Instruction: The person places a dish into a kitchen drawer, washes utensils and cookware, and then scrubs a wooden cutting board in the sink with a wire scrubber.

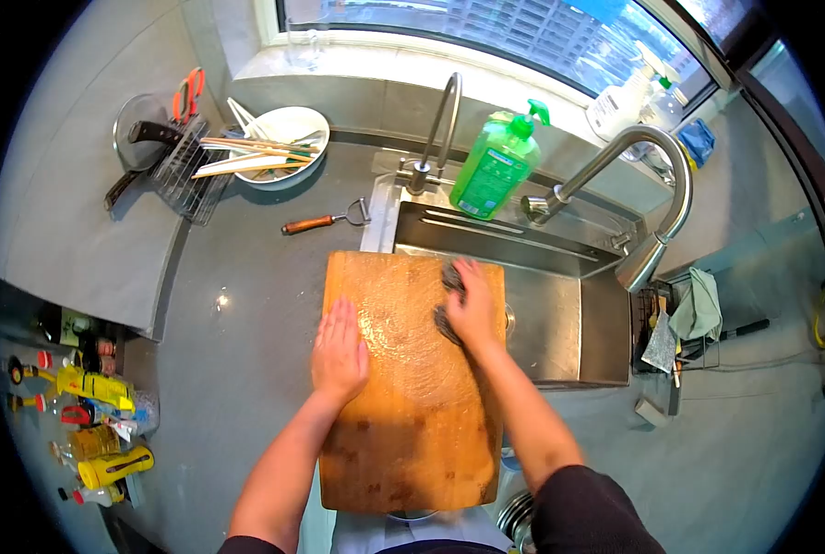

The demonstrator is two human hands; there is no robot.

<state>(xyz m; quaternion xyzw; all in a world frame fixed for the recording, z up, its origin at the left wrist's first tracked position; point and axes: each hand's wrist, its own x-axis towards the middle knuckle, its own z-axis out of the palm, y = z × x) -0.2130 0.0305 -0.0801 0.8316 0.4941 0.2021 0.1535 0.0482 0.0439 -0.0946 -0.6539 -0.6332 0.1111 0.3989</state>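
A wet wooden cutting board (412,397) lies across the counter edge and the left part of the sink, its near end jutting toward my body. My left hand (340,355) rests flat on the board's left side, fingers stretched out and holding nothing. Toward the board's upper right, my right hand (471,309) presses a dark grey scouring pad (447,323) against the wood. The pad shows on the left side of the fingers; the rest of it is hidden under the hand. Wet streaks shine across the board's upper half.
A steel sink (546,323) lies right of the board, below a curved faucet (680,185). Behind it stand a green soap bottle (497,166) and a thin tap (451,120). A peeler (325,222) and a white bowl with chopsticks (288,175) sit at the back left.
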